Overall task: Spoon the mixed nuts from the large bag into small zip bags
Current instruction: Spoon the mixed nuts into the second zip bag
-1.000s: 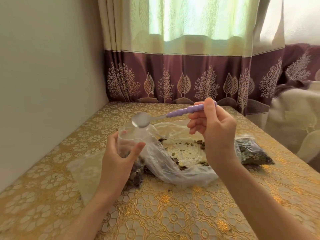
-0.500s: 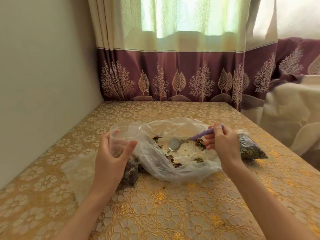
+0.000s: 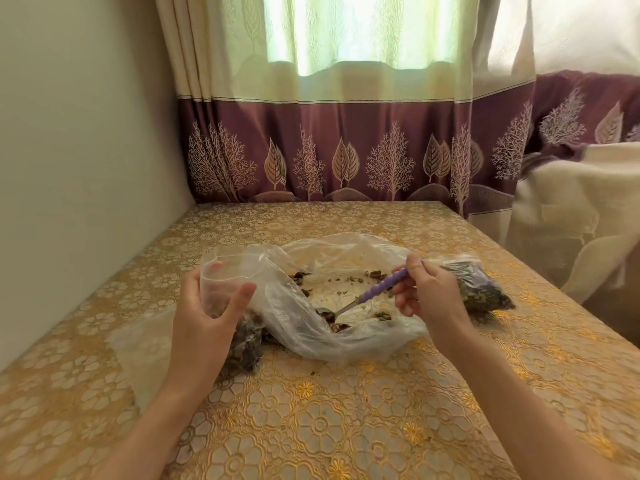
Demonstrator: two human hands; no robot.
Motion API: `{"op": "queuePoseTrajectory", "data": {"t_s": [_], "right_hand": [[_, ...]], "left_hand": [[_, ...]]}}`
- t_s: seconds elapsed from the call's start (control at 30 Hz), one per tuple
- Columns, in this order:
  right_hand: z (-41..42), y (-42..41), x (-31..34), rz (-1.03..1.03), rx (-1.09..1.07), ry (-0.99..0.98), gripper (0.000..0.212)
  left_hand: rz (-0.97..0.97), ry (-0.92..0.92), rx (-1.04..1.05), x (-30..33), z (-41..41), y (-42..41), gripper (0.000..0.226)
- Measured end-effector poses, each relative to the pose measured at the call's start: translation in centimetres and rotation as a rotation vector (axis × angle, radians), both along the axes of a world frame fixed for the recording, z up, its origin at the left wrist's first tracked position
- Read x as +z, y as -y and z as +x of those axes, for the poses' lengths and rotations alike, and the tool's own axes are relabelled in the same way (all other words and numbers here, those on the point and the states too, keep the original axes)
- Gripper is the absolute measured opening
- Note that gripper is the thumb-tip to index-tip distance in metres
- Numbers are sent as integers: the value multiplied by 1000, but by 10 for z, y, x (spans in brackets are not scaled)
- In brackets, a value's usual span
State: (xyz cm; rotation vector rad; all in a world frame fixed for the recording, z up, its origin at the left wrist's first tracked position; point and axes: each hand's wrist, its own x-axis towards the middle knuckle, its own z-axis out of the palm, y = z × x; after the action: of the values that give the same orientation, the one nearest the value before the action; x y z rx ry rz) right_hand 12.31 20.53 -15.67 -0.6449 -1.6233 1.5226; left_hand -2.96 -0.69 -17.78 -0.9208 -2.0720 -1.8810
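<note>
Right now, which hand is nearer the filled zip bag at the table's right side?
Right. The right hand holds the spoon just beside the filled zip bag; the left hand grips the small zip bag across the large bag.

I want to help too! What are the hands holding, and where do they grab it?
The left hand grips a small zip bag around its upper part. The right hand pinches the spoon near the top of its purple handle.

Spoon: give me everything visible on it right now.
The spoon has a lilac, beaded, plastic-looking handle and a thin metal neck and bowl. The right hand pinches the handle's upper end. It slants down and left into the large bag, bowl low among the nuts near the bag's front fold. Whether the bowl is loaded cannot be told.
</note>
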Motion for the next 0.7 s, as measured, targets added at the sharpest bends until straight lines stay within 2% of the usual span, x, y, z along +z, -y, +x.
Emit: {"op": "queuePoseTrajectory", "data": {"t_s": [0.3, 0.7], "right_hand": [[-2, -1, -5, -176, -120, -3, 43], [-9, 2, 16, -116, -234, -115, 42]], "left_hand": [[-13, -8, -6, 1, 2, -1, 51], [-11, 12, -6, 2, 4, -1, 57]]}}
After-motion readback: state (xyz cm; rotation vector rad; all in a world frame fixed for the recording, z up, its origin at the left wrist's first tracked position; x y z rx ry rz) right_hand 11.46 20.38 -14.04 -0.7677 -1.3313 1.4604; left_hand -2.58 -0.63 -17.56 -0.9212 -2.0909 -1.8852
